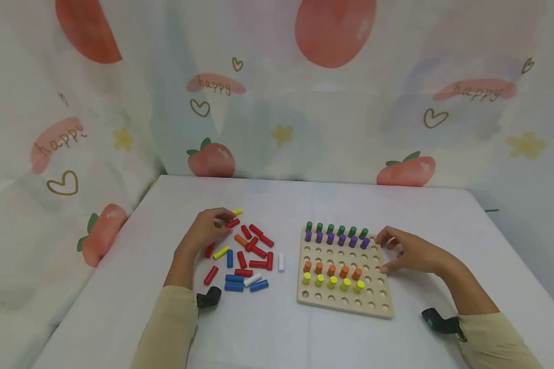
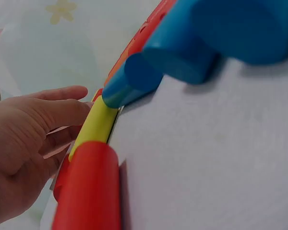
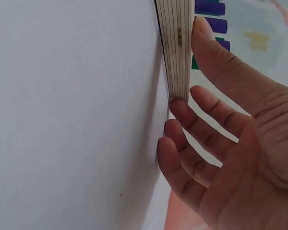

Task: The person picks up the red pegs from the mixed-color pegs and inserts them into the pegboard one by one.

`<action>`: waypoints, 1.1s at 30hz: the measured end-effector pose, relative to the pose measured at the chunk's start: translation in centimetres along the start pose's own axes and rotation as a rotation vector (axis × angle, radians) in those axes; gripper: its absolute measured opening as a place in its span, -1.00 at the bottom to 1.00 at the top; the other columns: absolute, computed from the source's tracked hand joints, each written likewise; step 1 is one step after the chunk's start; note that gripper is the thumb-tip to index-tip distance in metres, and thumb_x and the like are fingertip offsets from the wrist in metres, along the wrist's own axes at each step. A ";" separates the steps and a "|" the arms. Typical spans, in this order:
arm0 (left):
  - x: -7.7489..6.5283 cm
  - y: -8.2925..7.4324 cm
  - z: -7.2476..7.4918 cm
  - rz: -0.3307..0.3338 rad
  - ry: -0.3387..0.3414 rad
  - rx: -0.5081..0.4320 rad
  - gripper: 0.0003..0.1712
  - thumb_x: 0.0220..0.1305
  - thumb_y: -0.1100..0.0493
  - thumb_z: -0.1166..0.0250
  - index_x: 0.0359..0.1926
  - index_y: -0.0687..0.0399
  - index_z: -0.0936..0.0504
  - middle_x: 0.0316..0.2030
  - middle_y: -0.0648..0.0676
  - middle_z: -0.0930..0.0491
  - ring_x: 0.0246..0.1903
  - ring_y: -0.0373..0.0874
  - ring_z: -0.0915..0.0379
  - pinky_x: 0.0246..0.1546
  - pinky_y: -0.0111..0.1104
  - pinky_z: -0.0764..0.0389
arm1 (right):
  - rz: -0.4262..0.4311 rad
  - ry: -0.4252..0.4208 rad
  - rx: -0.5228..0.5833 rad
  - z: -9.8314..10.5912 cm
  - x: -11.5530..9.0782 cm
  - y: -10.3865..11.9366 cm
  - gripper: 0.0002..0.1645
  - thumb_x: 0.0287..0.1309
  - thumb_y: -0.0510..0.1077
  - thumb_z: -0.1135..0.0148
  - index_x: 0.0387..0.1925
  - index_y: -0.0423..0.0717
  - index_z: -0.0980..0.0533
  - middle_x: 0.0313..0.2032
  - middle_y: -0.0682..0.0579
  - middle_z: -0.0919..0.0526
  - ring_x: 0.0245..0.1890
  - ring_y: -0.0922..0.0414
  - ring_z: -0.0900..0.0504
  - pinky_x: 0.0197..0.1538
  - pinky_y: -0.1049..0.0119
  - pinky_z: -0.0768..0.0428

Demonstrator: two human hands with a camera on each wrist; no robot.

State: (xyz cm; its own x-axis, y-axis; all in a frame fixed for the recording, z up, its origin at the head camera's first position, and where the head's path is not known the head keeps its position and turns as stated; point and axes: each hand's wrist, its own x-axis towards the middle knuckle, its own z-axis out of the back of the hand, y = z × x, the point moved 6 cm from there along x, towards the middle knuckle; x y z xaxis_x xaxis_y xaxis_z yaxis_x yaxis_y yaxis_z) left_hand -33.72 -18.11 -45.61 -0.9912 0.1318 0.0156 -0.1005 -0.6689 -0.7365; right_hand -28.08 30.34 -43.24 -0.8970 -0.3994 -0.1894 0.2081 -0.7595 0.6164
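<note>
My left hand [image 1: 209,228] is among loose pegs on the left, its fingertips right at a red peg [image 1: 232,223], with a yellow peg [image 1: 237,211] just beyond. In the left wrist view its fingers [image 2: 69,112] look loosely extended, partly behind another yellow peg [image 2: 96,123]. To the right lies a wooden pegboard [image 1: 346,306] with rows of green, purple, orange and yellow pegs standing in holes. The right hand [image 1: 411,251] rests at the board's right edge, thumb and fingers spread along it. The right wrist view has the thumb [image 3: 204,28] against the board's side [image 3: 176,52].
Several red, blue and white pegs lie scattered between my left hand and the board, including a blue peg [image 1: 259,286] and a white peg [image 1: 281,263]. A white cloth [image 1: 277,333] covers the table. Behind it hangs a printed curtain [image 1: 268,92].
</note>
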 end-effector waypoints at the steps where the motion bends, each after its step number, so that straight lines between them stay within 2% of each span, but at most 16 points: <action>1: 0.0 0.1 0.1 0.007 -0.006 0.006 -0.61 0.30 0.26 -0.47 0.13 -0.03 -0.69 0.04 0.07 -0.64 0.10 0.06 -0.51 0.14 -0.08 -0.60 | -0.001 0.000 0.005 0.0 0.0 0.0 -0.21 -0.07 0.02 -0.70 0.12 -0.11 -0.44 0.06 -0.06 -0.54 0.09 -0.11 -0.48 0.08 -0.02 -0.57; 11: 0.2 0.8 0.5 0.039 -0.040 0.028 -0.79 0.33 0.21 -0.46 -0.02 0.01 -0.80 0.03 0.06 -0.64 0.04 0.03 -0.51 0.10 -0.11 -0.62 | 0.004 -0.020 0.036 -0.1 -0.6 -0.3 -0.24 -0.06 0.02 -0.69 0.09 -0.08 -0.45 0.10 -0.07 -0.54 0.13 -0.14 -0.46 0.08 -0.02 -0.55; 20: -0.3 2.1 0.5 0.039 -0.020 0.009 -0.80 0.42 0.21 -0.37 0.03 0.00 -0.75 0.01 0.08 -0.66 0.10 0.08 -0.53 0.15 -0.04 -0.59 | -0.020 -0.007 0.046 -0.3 -0.8 -0.1 -0.25 -0.03 -0.02 -0.67 0.10 -0.07 -0.42 0.13 -0.09 -0.52 0.15 -0.15 -0.44 0.07 -0.01 -0.54; 26: -0.7 2.2 0.6 0.016 -0.015 0.002 -0.74 0.39 0.27 -0.39 0.05 -0.02 -0.76 0.01 0.06 -0.67 0.06 0.07 -0.54 0.12 -0.07 -0.62 | 0.000 -0.010 0.027 -0.4 -0.9 0.0 -0.25 -0.03 -0.01 -0.67 0.10 -0.08 -0.42 0.12 -0.10 -0.53 0.14 -0.16 -0.45 0.05 0.00 -0.54; 33: -0.5 1.4 0.7 -0.056 0.017 0.041 -0.73 0.40 0.29 -0.38 0.07 0.00 -0.75 0.03 0.08 -0.65 0.03 0.06 -0.53 0.07 -0.10 -0.64 | -0.009 -0.024 0.017 -0.2 -1.0 0.0 -0.27 -0.02 -0.02 -0.67 0.10 -0.06 -0.42 0.14 -0.10 -0.53 0.15 -0.16 -0.45 0.07 -0.01 -0.55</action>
State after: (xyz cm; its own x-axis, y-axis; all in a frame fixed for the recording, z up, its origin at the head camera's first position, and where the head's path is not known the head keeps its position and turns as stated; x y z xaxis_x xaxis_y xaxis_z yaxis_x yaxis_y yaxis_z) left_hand -33.46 -19.64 -46.13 -0.9823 0.1819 0.0446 -0.1597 -0.6894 -0.7066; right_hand -27.10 30.58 -43.21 -0.9078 -0.3805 -0.1767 0.1939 -0.7540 0.6275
